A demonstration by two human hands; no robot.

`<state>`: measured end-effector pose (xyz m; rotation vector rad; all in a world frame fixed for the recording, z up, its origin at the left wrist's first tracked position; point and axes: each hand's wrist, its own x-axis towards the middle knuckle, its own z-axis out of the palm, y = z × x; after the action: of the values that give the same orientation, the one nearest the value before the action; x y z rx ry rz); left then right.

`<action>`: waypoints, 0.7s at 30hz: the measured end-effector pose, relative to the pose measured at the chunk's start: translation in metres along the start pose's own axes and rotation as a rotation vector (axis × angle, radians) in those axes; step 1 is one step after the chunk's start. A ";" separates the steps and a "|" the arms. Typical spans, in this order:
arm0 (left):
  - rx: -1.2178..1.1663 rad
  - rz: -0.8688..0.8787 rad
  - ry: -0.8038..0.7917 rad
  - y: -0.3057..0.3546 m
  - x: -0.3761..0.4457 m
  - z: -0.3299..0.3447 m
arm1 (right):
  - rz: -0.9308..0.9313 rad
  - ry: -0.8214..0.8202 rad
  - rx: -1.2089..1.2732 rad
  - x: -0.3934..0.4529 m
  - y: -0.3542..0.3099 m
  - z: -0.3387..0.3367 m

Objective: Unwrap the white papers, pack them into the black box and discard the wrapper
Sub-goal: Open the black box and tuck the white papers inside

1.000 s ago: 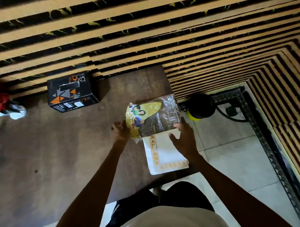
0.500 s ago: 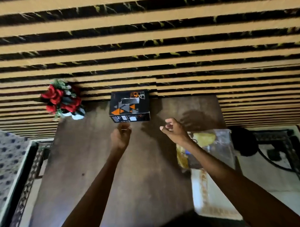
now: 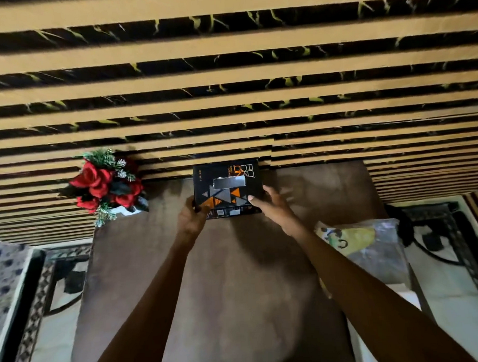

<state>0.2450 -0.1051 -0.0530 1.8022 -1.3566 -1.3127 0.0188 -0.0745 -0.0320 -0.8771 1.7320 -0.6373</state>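
Observation:
The black box (image 3: 227, 189), printed with orange and grey triangles, stands at the far edge of the brown table (image 3: 231, 289) against the striped wall. My left hand (image 3: 191, 219) grips its near left corner. My right hand (image 3: 274, 204) clasps its right side, thumb on the top face. The clear and yellow plastic wrapper (image 3: 367, 244) lies at the table's right edge, partly hidden behind my right forearm. The white papers (image 3: 401, 291) show only as a pale sliver below the wrapper.
A vase of red flowers (image 3: 105, 185) stands at the table's far left corner. A dark round object with a cable (image 3: 405, 229) sits on the tiled floor to the right. A patterned surface (image 3: 5, 275) lies at the left edge.
Both hands have reached forward and closed on the black box; half a second ago they were short of it. One second ago they were at the wrapper and papers. The view turned left.

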 end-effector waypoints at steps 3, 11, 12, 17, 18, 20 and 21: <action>-0.003 0.057 -0.013 -0.014 -0.035 -0.002 | 0.003 -0.003 -0.040 -0.032 0.017 0.003; -0.005 0.021 -0.008 -0.055 -0.183 -0.008 | -0.042 -0.069 -0.071 -0.168 0.100 0.004; -0.008 0.015 -0.006 -0.062 -0.201 -0.007 | -0.057 -0.078 -0.156 -0.183 0.112 0.003; -0.023 -0.052 0.021 -0.094 -0.260 0.003 | -0.336 0.093 -0.571 -0.221 0.151 0.000; -0.025 -0.070 0.018 -0.100 -0.265 0.004 | -0.361 0.099 -0.590 -0.224 0.156 -0.001; -0.011 -0.094 0.012 -0.108 -0.275 0.005 | -0.293 0.031 -0.544 -0.230 0.167 0.000; 0.013 -0.103 0.009 -0.111 -0.275 0.004 | -0.203 -0.028 -0.473 -0.231 0.171 0.003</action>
<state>0.2798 0.1890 -0.0418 1.9067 -1.2851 -1.3495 0.0218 0.2128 -0.0347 -1.3966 1.8124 -0.3420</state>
